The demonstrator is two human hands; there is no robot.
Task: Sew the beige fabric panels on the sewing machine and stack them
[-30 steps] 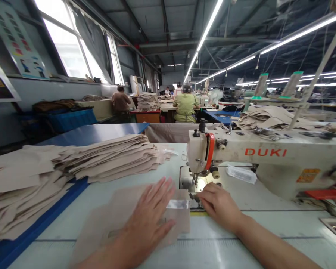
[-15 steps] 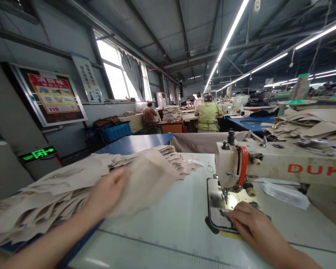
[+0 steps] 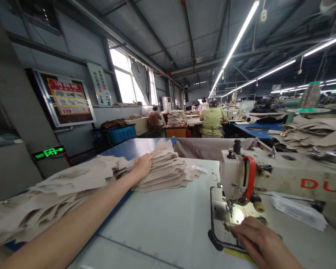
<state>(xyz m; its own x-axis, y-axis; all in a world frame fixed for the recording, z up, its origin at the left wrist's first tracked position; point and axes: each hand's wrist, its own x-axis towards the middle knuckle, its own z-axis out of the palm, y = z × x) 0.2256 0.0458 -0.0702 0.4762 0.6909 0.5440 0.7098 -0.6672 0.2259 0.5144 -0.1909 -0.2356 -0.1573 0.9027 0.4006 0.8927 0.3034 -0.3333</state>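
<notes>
My left hand (image 3: 143, 165) reaches forward to a stack of beige fabric pieces (image 3: 165, 172). Its fingers are closed at the left edge of the top piece, their tips partly hidden. Beside the sewing machine's lit needle plate (image 3: 220, 207), my right hand (image 3: 259, 239) is low, with thumb and fingers pressed together. A small dark thing shows at those fingertips, too small to name. The sewing machine (image 3: 235, 175) has a white head with a red thread lever guard, and its needle area stands just beyond my right fingers.
More beige fabric pieces (image 3: 72, 177) lie in a loose pile at the left. A clear plastic box (image 3: 298, 211) is under the machine arm. A ruler strip (image 3: 134, 252) runs along the table's front. Co-workers (image 3: 212, 119) sit farther back.
My left hand has moved forward and right with a fabric piece, which now lies on the stack. My right hand stays beside the needle plate. The view has shifted slightly left.
</notes>
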